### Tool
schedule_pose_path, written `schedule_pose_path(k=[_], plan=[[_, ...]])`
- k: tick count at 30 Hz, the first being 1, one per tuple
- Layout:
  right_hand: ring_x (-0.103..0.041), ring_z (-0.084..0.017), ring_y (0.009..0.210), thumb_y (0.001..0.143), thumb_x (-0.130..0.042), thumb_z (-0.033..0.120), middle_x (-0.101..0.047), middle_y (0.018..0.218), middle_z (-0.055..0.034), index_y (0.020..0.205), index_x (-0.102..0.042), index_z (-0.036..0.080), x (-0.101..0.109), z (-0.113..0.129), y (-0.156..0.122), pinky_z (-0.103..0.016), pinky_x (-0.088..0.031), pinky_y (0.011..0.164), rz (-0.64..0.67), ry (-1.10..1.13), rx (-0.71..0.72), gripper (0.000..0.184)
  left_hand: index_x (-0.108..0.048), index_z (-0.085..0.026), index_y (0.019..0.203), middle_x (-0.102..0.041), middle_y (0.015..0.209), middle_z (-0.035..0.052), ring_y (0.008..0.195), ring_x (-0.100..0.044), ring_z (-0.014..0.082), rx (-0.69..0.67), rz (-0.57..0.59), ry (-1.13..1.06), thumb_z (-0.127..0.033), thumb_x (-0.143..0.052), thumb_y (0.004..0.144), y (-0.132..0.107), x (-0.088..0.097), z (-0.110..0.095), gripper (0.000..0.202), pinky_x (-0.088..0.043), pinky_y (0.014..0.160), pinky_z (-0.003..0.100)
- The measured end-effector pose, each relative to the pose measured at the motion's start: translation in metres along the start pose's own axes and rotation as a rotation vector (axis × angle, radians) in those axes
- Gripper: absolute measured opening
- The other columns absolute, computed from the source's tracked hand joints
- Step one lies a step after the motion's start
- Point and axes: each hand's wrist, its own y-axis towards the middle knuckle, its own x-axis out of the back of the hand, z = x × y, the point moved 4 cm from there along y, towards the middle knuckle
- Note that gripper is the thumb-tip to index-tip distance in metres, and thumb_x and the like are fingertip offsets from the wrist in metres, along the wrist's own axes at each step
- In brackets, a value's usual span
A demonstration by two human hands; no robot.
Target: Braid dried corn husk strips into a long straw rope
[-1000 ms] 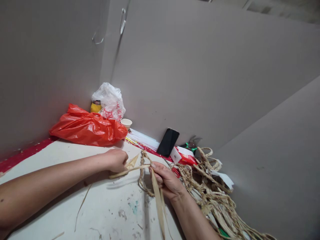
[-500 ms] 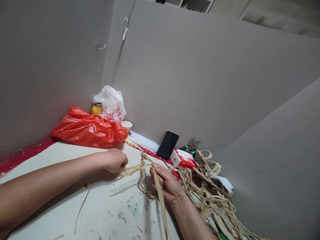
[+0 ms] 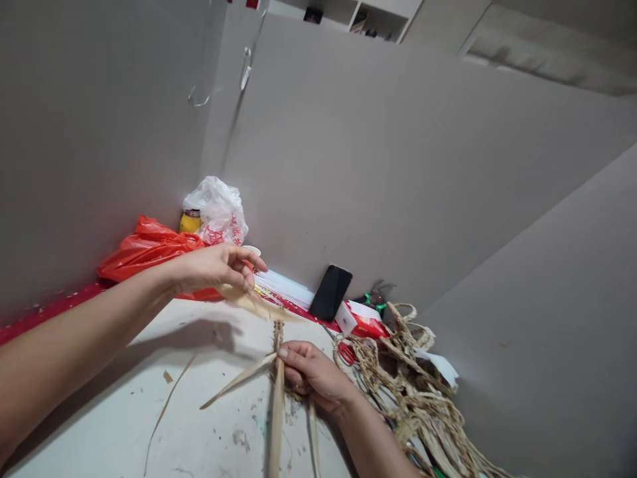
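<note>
My right hand [image 3: 316, 378] pinches a short braided cord of pale straw-like fibre [image 3: 279, 330] above the white table. Flat fibre strips hang from the pinch: one wide strip [image 3: 277, 418] points down and a thinner strip [image 3: 239, 382] sticks out to the left. Part of the braid is hidden behind my right fingers. My left hand [image 3: 216, 265] is raised in front of the red bag, fingers loosely bent and apart. Just beneath it a motion-blurred pale strip [image 3: 256, 304] runs toward the top of the braid; whether my left fingers touch it I cannot tell.
Along the wall stand a red plastic bag [image 3: 144, 245], a white bag [image 3: 219, 206], a yellow jar [image 3: 190, 221] and a leaning phone [image 3: 330, 292]. Red-handled scissors [image 3: 347, 353], green-handled pliers [image 3: 377, 297] and a heap of braided cords [image 3: 418, 398] lie to the right.
My left hand has risen from beside the braid, and its fist has loosened. My right hand has shifted slightly down and left with the braid. Strips that were drawn leftward have spread apart.
</note>
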Motion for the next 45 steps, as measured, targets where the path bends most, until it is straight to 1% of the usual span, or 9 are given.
schedule_pose_path(k=[4,6,12,23,26,30,34,38,45], plan=[[-0.020,-0.002,0.032,0.078,-0.064,0.043,-0.040,0.040,0.0083,0.061,-0.052,0.014,-0.002,-0.001,0.001,-0.020,-0.008,0.032,-0.045,-0.075,-0.026,0.035,-0.060,-0.021,0.108,-0.061,0.079,0.0005,0.061,-0.051,0.0097,0.081,0.365,-0.029,-0.018,-0.063,0.064,-0.005,-0.037,0.011,0.044,-0.037,0.053,0.020],[-0.020,-0.002,0.032,0.077,-0.065,0.044,-0.041,0.040,0.0087,0.065,-0.054,0.014,-0.004,-0.001,0.001,-0.020,-0.008,0.033,-0.028,-0.064,-0.034,0.034,-0.060,-0.021,0.107,-0.060,0.080,-0.0011,0.056,-0.047,0.0076,0.113,0.457,0.060,-0.017,-0.063,0.063,-0.001,-0.060,0.030,0.045,-0.034,0.049,0.018],[-0.020,-0.002,0.031,0.074,-0.068,0.042,-0.041,0.037,0.0089,0.063,-0.052,0.015,0.000,-0.001,0.001,-0.019,-0.008,0.032,-0.024,-0.011,-0.051,0.034,-0.056,-0.018,0.101,-0.048,0.071,-0.0055,0.058,-0.043,0.0063,0.032,0.194,0.208,-0.010,-0.055,0.060,0.022,-0.100,0.082,0.042,-0.032,0.050,0.015],[-0.021,-0.002,0.030,0.072,-0.070,0.038,-0.043,0.037,0.0074,0.057,-0.053,0.014,0.000,0.000,0.002,-0.019,-0.007,0.032,-0.031,-0.001,-0.060,0.034,-0.050,-0.018,0.107,-0.051,0.084,-0.0026,0.053,-0.044,0.0043,0.112,0.070,-0.097,-0.007,-0.052,0.056,0.030,-0.095,0.092,0.052,-0.033,0.047,0.017],[-0.020,-0.001,0.030,0.071,-0.070,0.040,-0.041,0.038,0.0085,0.059,-0.054,0.013,0.001,0.001,0.002,-0.019,-0.008,0.033,-0.080,0.010,-0.029,0.034,-0.050,-0.019,0.106,-0.052,0.085,-0.0019,0.059,-0.052,0.0062,0.148,-0.099,-0.219,-0.013,-0.058,0.059,0.032,-0.085,0.093,0.048,-0.039,0.054,0.018],[-0.016,-0.001,0.031,0.072,-0.069,0.042,-0.039,0.039,0.0097,0.065,-0.056,0.013,0.005,0.001,0.004,-0.019,-0.006,0.033,-0.165,0.027,0.030,0.032,-0.046,-0.018,0.092,-0.052,0.067,-0.0033,0.056,-0.056,0.0113,0.280,-0.344,-0.253,-0.039,-0.064,0.068,0.030,-0.070,0.102,0.036,-0.044,0.052,0.023],[-0.018,-0.001,0.032,0.071,-0.069,0.042,-0.038,0.038,0.0093,0.059,-0.051,0.015,0.006,0.002,0.005,-0.019,-0.007,0.033,-0.206,0.037,0.072,0.035,-0.044,-0.018,0.083,-0.056,0.058,-0.0010,0.047,-0.054,0.0135,0.408,-0.211,-0.261,-0.041,-0.068,0.064,0.028,-0.076,0.111,0.038,-0.045,0.047,0.026],[-0.017,-0.002,0.032,0.068,-0.071,0.043,-0.039,0.038,0.0091,0.063,-0.054,0.014,0.007,0.003,0.005,-0.019,-0.006,0.033,-0.235,0.039,0.063,0.034,-0.047,-0.017,0.082,-0.054,0.053,-0.0058,0.045,-0.049,0.0090,0.292,-0.203,-0.309,-0.016,-0.067,0.054,0.027,-0.081,0.109,0.034,-0.040,0.047,0.020],[-0.017,-0.001,0.032,0.066,-0.072,0.045,-0.040,0.039,0.0090,0.060,-0.051,0.016,0.006,0.005,0.005,-0.019,-0.006,0.033,-0.244,0.054,0.044,0.037,-0.050,-0.017,0.084,-0.050,0.052,-0.0090,0.044,-0.042,0.0061,0.257,-0.021,-0.368,-0.012,-0.064,0.050,0.026,-0.091,0.105,0.037,-0.032,0.047,0.019]])
